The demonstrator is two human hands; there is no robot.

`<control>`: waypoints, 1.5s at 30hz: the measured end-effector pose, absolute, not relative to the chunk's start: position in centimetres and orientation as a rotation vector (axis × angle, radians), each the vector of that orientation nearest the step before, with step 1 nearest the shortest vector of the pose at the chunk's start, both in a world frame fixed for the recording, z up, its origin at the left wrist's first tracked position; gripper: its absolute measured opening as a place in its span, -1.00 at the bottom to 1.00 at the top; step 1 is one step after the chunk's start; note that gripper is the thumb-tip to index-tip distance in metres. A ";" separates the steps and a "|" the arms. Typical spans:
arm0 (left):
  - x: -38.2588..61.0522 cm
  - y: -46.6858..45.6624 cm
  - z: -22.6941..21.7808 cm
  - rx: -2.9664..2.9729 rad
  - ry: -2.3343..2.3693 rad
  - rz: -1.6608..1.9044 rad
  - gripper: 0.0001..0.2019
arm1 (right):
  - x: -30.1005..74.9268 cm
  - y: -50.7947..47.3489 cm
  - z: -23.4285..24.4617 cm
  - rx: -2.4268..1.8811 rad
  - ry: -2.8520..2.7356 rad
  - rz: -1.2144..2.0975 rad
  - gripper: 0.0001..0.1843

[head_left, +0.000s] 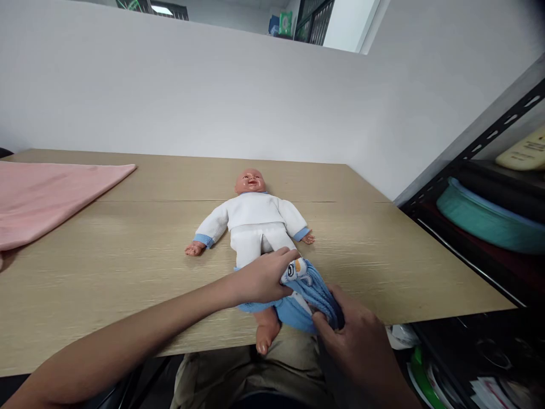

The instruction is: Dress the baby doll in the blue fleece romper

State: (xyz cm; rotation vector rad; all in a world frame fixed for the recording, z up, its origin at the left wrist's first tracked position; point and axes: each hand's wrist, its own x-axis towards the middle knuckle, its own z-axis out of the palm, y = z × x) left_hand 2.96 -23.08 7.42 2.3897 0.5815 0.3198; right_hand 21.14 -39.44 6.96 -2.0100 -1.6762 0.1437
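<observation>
A baby doll [255, 211] lies on its back on the table, head away from me, in a white top with blue cuffs and white bottoms. Light blue pants [317, 292] with a cartoon print are bunched around its lower legs. One bare doll foot [267, 335] sticks out near the table's front edge; the other foot is hidden in the cloth. My left hand [268, 277] is closed on the upper part of the pants, over the doll's leg. My right hand [355, 329] pinches the bunched end of the pants, thumb on top.
A pink cloth [59, 196] lies at the left of the wooden table [140, 284]. White partition walls [204, 96] rise behind and to the right. A black shelf [451, 227] on the right holds a teal fabric item [489, 218] and a cream-coloured pack [525, 150].
</observation>
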 end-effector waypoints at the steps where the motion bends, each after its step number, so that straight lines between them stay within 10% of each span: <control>1: 3.0 -23.4 7.6 2.459 0.586 0.293 -0.46 | 21.2 -39.7 6.4 -1.989 -1.659 0.014 -0.74; 31: 1.8 -21.7 8.1 2.130 0.134 0.229 -0.14 | 21.1 -40.0 0.9 -1.419 -1.024 0.930 -0.40; 40: 1.6 -20.5 8.8 2.074 0.208 0.242 -0.71 | 24.5 -36.8 2.1 -1.436 -1.429 0.564 -0.69; 45: 1.3 -19.7 10.0 2.115 0.116 0.084 -0.84 | 27.4 -34.5 4.4 -1.303 -1.512 1.229 -0.66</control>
